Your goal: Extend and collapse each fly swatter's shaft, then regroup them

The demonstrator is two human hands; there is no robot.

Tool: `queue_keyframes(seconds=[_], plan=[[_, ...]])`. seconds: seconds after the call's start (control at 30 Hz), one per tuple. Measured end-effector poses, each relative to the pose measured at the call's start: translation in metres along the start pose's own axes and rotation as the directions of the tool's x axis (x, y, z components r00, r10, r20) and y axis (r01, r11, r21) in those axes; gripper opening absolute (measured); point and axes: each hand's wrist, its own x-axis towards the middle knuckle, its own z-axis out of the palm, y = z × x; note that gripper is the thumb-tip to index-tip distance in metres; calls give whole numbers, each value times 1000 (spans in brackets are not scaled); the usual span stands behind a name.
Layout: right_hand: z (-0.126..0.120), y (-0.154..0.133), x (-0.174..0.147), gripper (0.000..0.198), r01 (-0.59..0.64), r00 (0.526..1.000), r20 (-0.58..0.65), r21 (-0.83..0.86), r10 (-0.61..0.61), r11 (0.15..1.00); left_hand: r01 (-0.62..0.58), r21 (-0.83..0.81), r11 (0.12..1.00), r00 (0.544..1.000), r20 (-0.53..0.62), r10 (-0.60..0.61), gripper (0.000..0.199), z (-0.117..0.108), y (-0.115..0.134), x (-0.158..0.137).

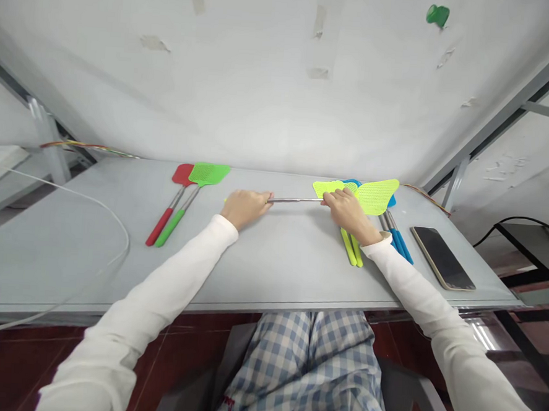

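Note:
A yellow fly swatter point(378, 197) lies sideways between my hands above the table, its thin metal rod stretched from one to the other. My left hand point(247, 208) is closed round the handle end, hiding most of the handle. Near the mesh head, my right hand point(349, 215) grips the rod. Below and behind my right hand, more yellow swatters point(352, 247) rest on the table, partly covered by it. Blue swatters point(398, 236) lie just right of them, their heads mostly hidden.
To the left lie a red swatter point(166, 214) and a green swatter point(176, 218), heads overlapping. A phone point(442, 258) rests on the table point(271, 261) at right. A white cable point(115, 220) crosses the left side. A white wall point(272, 94) stands behind.

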Motion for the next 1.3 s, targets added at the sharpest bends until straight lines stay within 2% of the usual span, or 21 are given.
queue_keyframes(seconds=[0.17, 0.33, 0.5, 0.6, 0.67, 0.7, 0.77, 0.8, 0.83, 0.87, 0.93, 1.0, 1.03, 1.13, 1.3], plan=[[-4, -20, 0, 27, -7, 1000, -12, 4, 7, 1000, 15, -39, 999, 1000, -6, -16, 47, -3, 25, -8], [5, -34, -2, 28, 75, 997, 18, 16, -76, 997, -16, -90, 996, 1000, 15, 18, 47, -3, 44, -14], [2, -43, 1, 33, 85, 996, 28, 3, -85, 996, 4, -86, 996, 1000, -11, -5, 51, -6, 47, -12], [-7, -37, -2, 35, 57, 993, -103, 12, -55, 998, 17, -78, 997, 999, -36, -19, 50, -5, 34, -8], [-13, -26, -7, 40, -78, 957, -275, 65, 93, 995, 51, -68, 996, 997, -50, -55, 49, -2, 21, -6], [-15, -19, -9, 46, -173, 913, -352, 120, 205, 978, 74, -63, 995, 995, -56, -77, 49, -1, 14, -6], [-13, -1, -12, 59, -320, 801, -427, 287, 420, 903, 112, -51, 992, 991, -65, -115, 47, 3, 1, -5], [-10, 7, -13, 65, -344, 762, -415, 393, 498, 853, 121, -48, 991, 990, -66, -124, 46, 4, -4, -4], [-5, 15, -12, 69, -331, 749, -369, 511, 550, 793, 121, -47, 992, 990, -66, -124, 46, 6, -8, -3], [1, 21, -12, 69, -298, 763, -288, 637, 579, 710, 114, -46, 992, 991, -68, -116, 46, 7, -11, -3], [12, 25, -10, 63, -244, 809, -96, 843, 580, 480, 88, -46, 995, 994, -68, -91, 45, 9, -12, -2], [20, 20, -8, 54, -216, 821, 16, 934, 571, 285, 54, -50, 997, 997, -53, -57, 43, 10, -8, -1], [21, 14, -8, 51, -207, 811, 35, 950, 584, 232, 38, -50, 998, 998, -42, -40, 42, 9, -4, -1], [16, -8, -9, 44, -199, 793, 46, 962, 607, 186, 2, -52, 999, 1000, -10, -2, 43, 5, 7, -4], [4, -23, -10, 38, -164, 784, -7, 962, 621, 218, 18, -65, 998, 999, -26, -20, 50, -1, 17, -9]])
